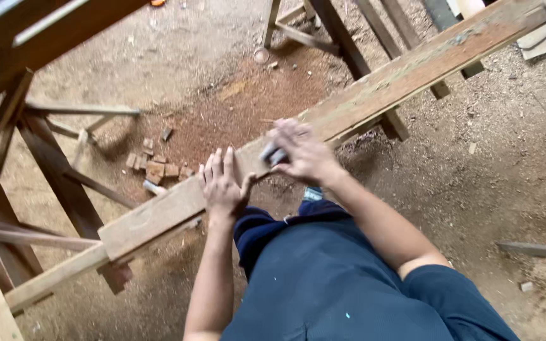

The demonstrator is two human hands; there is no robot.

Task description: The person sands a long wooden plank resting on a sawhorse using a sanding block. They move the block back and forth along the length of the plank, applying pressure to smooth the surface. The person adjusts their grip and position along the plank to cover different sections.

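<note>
A long, rough wooden plank (374, 95) runs diagonally from lower left to upper right, resting on wooden trestles. My left hand (224, 183) lies flat on the plank with fingers spread, pressing it down. My right hand (304, 155), just to the right, is closed around a small dark grey object (272, 155) held against the plank's near edge; the object is blurred and I cannot tell what it is. My dark blue clothing fills the lower middle of the view.
A dirt floor covered in sawdust (235, 107) lies below. Small wood offcuts (156, 169) sit on the ground behind the plank. Wooden trestle frames stand at left (45, 164) and top (349, 44). Another wooden piece (538, 247) lies at right.
</note>
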